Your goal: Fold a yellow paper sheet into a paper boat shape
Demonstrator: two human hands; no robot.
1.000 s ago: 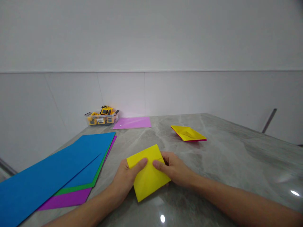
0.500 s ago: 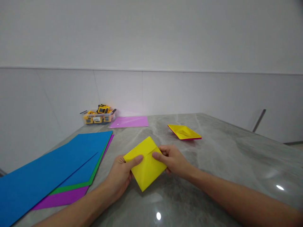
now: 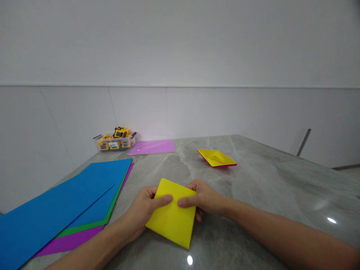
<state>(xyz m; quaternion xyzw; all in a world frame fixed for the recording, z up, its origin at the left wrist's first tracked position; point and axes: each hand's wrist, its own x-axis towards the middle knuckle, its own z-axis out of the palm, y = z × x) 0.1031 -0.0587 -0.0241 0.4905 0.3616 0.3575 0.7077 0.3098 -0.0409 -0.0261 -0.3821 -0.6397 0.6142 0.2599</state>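
Observation:
A folded yellow paper square (image 3: pixel 172 218) is held just above the grey marble table (image 3: pixel 261 195), near its front middle. My left hand (image 3: pixel 146 210) grips the paper's left side, thumb on top and fingers underneath. My right hand (image 3: pixel 204 199) pinches the upper right edge the same way. The paper tilts, its near corner pointing down towards me. Both hands are closed on it.
Blue sheets (image 3: pixel 67 198) lie stacked over green and purple ones at the left. A pink sheet (image 3: pixel 152 147) and a clear box of yellow toy vehicles (image 3: pixel 114 141) sit at the back by the wall. A folded yellow paper boat (image 3: pixel 216 158) rests beyond my hands.
The yellow paper has been turned in my hands, from a diamond with one corner down to a squarer pose lower and nearer me. Both hands kept their grip.

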